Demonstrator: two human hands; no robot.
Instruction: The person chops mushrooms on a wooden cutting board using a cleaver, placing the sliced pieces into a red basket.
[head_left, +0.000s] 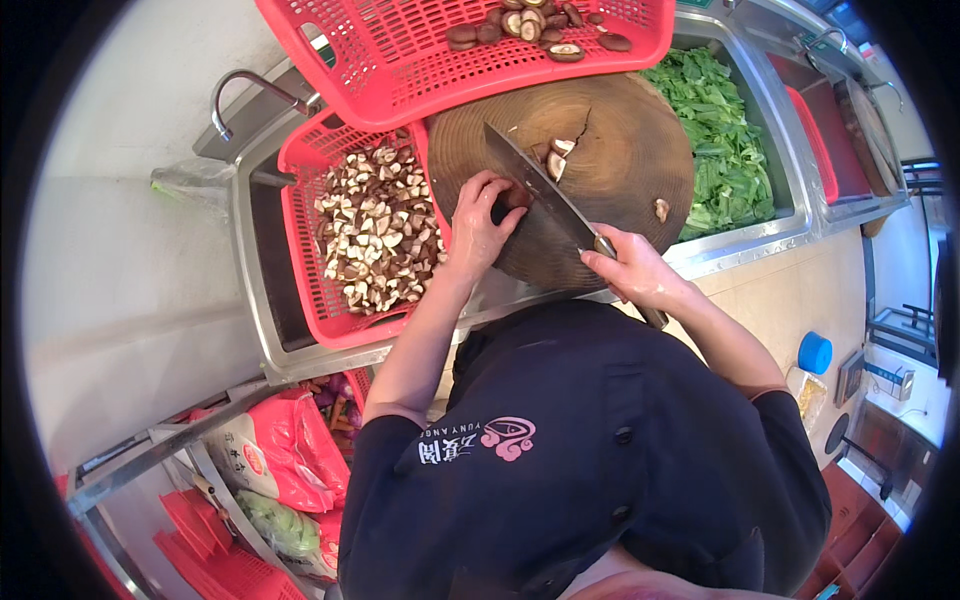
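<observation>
On a round wooden chopping block (637, 172), my left hand (481, 217) holds a brown mushroom (516, 196) with its fingertips, left of the blade. My right hand (634, 271) grips the handle of a cleaver (547, 191), whose blade slants up and left over the block. Cut mushroom pieces (556, 163) lie just beyond the blade, and a small scrap (661, 210) rests near the block's right edge. Left of the block, a red plastic basket (300, 285) holds many cut mushroom pieces (382, 232). Above the block, another red basket (405, 105) holds whole mushrooms (525, 26).
A steel sink (795, 195) at the right holds chopped leafy greens (724, 142). The left basket stands in another sink (262, 300), with a curved faucet (255, 79) above it. Red and white bags (292, 450) sit on a lower rack at the left. A second round block (866, 139) stands far right.
</observation>
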